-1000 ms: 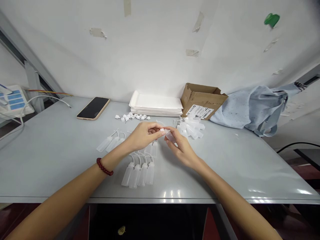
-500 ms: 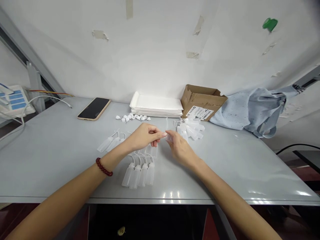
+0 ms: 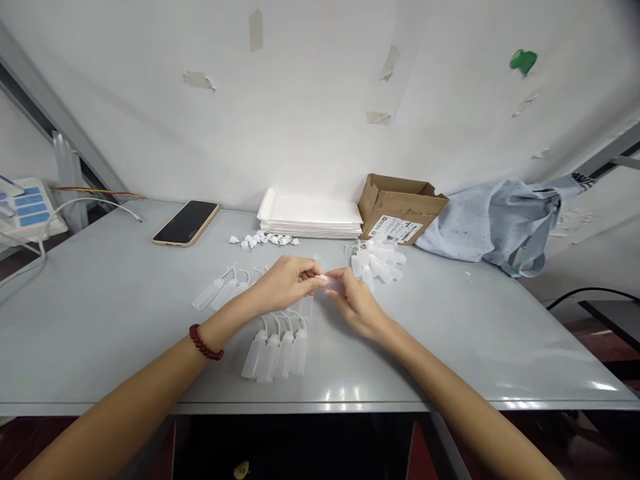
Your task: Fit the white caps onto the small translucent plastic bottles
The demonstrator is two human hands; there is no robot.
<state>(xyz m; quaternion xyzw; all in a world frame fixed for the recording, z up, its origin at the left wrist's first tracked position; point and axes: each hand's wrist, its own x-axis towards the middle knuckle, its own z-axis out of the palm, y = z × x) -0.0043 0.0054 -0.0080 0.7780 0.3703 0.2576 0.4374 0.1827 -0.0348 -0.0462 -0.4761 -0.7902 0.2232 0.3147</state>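
Above the middle of the table, my right hand (image 3: 361,303) is closed around a small translucent plastic bottle (image 3: 335,285), which lies tilted with its neck to the left. My left hand (image 3: 287,281) pinches the white top at the bottle's neck; the fingers partly hide it. Below my left hand several like bottles (image 3: 269,357) lie in a row, white caps on and thin tubes at their tops. More such bottles (image 3: 223,290) lie behind my left forearm, partly covered. A loose pile of bottles (image 3: 380,261) is to the right of my hands.
Small white caps (image 3: 263,238) are scattered in front of a stack of white envelopes (image 3: 310,210). A phone (image 3: 187,223) lies at the left. At the back right stand an open cardboard box (image 3: 400,207) and a light blue cloth bag (image 3: 485,223). A white cable (image 3: 100,193) reaches in from the left.
My left hand's pinch now sits on the bottle's top, and the bottle has tipped over leftward in my right hand. Both hands are slightly lower in the picture, as the view has shifted.
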